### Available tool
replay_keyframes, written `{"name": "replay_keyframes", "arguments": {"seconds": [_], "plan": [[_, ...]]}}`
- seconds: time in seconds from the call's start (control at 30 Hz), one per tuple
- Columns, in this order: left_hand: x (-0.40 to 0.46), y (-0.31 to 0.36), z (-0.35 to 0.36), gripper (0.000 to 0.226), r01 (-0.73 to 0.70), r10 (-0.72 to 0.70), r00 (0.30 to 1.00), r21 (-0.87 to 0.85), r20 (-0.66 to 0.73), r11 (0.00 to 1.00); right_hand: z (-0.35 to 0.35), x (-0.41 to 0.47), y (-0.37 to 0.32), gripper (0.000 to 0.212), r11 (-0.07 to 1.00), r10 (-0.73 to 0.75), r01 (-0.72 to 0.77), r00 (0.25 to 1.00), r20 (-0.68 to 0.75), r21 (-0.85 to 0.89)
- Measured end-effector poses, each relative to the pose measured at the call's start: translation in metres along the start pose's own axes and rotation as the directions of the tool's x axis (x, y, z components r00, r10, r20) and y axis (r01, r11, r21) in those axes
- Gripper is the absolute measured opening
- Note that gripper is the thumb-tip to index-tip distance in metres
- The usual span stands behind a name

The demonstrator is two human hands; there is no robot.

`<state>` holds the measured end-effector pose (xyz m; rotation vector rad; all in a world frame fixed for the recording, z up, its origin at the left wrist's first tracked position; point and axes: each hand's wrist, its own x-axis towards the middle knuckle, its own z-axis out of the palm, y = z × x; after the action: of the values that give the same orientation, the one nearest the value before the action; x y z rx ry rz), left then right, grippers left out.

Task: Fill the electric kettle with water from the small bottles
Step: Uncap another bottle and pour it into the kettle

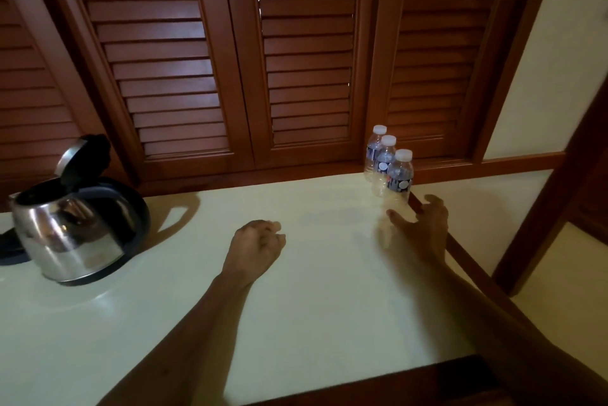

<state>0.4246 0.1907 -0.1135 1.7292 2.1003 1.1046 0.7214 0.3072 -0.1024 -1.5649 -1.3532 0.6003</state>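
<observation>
- The electric kettle [70, 218] stands at the far left of the bench [312, 307], lid [80, 155] tipped up and its mouth open; its black base [10, 246] shows just at the left edge.
- Three small bottles [388, 164] stand in a tight row at the far right of the bench, close to its right edge, all capped; the nearest bottle [399, 175] is just beyond the right hand.
- The bottles touch or nearly touch one another, so a reach for the nearest could, in my judgement, knock the two behind it over or off the bench edge.
- Kettle and bottles are well apart, so any bottle has to be carried across the bench; uncapped too early, it could spill on the way.
- Pouring near the base risks wetting an electrical part; a squeezed thin bottle would gush.
- The right hand [422, 224] is released, fingers spread and lightly bent, thumb pointing left, palm towards the nearest bottle but grasping nothing; whether a fingertip touches the bottle I cannot tell through the blur.
- The left hand [256, 246] hovers over the middle of the bench, fingers loosely curled and grasping nothing, forearm stretched away from the near edge.
- Louvred wooden doors [210, 60] stand behind the bench.
</observation>
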Motion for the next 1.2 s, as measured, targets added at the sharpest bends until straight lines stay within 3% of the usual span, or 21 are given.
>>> {"name": "replay_keyframes", "arguments": {"seconds": [0.1, 0.13, 0.23, 0.47, 0.57, 0.8, 0.87, 0.97, 1.1, 1.2], "plan": [[-0.019, -0.005, -0.018, 0.012, -0.027, 0.030, 0.999, -0.071, 0.046, 0.997, 0.011, -0.039, -0.015, 0.068, 0.991, -0.129, 0.126, 0.990, 0.062, 0.043], [-0.027, -0.008, -0.026, 0.018, -0.058, 0.062, 0.996, -0.079, 0.056, 0.995, 0.018, -0.053, -0.020, 0.063, 0.982, -0.185, 0.179, 0.976, 0.115, 0.062], [-0.057, -0.023, -0.062, 0.020, -0.067, 0.070, 0.997, -0.091, 0.031, 0.994, 0.047, -0.102, -0.047, 0.054, 0.945, -0.326, 0.316, 0.899, 0.293, 0.082], [-0.133, -0.109, -0.181, 0.019, 0.050, -0.060, 0.995, -0.129, -0.076, 0.990, 0.139, -0.245, -0.133, 0.038, 0.846, -0.496, 0.506, 0.633, 0.594, 0.167], [-0.163, -0.155, -0.239, 0.017, 0.111, -0.126, 0.978, -0.101, -0.163, 0.989, 0.185, -0.301, -0.165, 0.038, 0.766, -0.570, 0.612, 0.503, 0.650, 0.198], [-0.220, -0.234, -0.356, 0.011, 0.209, -0.221, 0.913, -0.072, -0.343, 0.975, 0.279, -0.402, -0.237, 0.045, 0.685, -0.587, 0.676, 0.294, 0.754, 0.270], [-0.229, -0.250, -0.380, 0.003, 0.258, -0.268, 0.860, -0.085, -0.434, 0.963, 0.297, -0.420, -0.252, 0.047, 0.679, -0.571, 0.686, 0.268, 0.776, 0.263], [-0.232, -0.285, -0.410, 0.013, 0.353, -0.380, 0.762, -0.156, -0.525, 0.923, 0.318, -0.438, -0.268, 0.051, 0.677, -0.544, 0.695, 0.251, 0.800, 0.243], [-0.219, -0.322, -0.435, 0.042, 0.450, -0.519, 0.638, -0.271, -0.569, 0.851, 0.330, -0.449, -0.272, 0.059, 0.670, -0.504, 0.714, 0.235, 0.831, 0.205], [-0.206, -0.339, -0.444, 0.071, 0.446, -0.571, 0.636, -0.357, -0.519, 0.821, 0.329, -0.447, -0.267, 0.061, 0.714, -0.469, 0.673, 0.255, 0.846, 0.192]]}}
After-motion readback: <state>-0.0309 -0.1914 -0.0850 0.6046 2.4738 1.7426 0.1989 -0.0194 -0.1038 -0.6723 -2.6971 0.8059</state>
